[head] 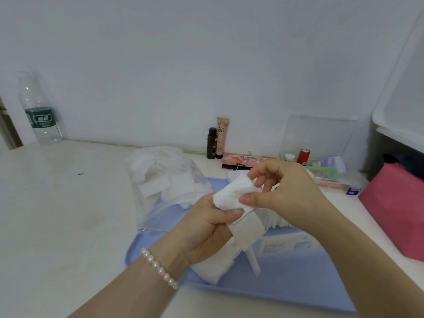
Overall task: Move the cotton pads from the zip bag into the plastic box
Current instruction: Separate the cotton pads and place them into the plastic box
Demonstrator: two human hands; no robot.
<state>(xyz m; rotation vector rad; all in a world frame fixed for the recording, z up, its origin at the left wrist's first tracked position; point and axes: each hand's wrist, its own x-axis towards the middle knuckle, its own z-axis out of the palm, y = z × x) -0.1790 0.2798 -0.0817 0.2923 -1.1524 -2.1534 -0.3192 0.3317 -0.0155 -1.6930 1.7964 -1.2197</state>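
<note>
My left hand (206,230) grips a banded stack of white cotton pads (231,198) above the blue tray (298,278). My right hand (286,191) pinches the top end of that stack between thumb and fingers. The clear zip bag (165,180), still holding white pads, lies behind the hands, partly on the tray. The clear plastic box (286,244) sits on the tray under my right wrist, with a row of pads (273,220) standing in it; my hands hide much of it.
A water bottle (40,111) stands at the far left by the wall. Two cosmetic tubes (218,140), a pink palette (243,160) and a clear organiser (321,157) line the back. A pink pouch (397,210) lies at right.
</note>
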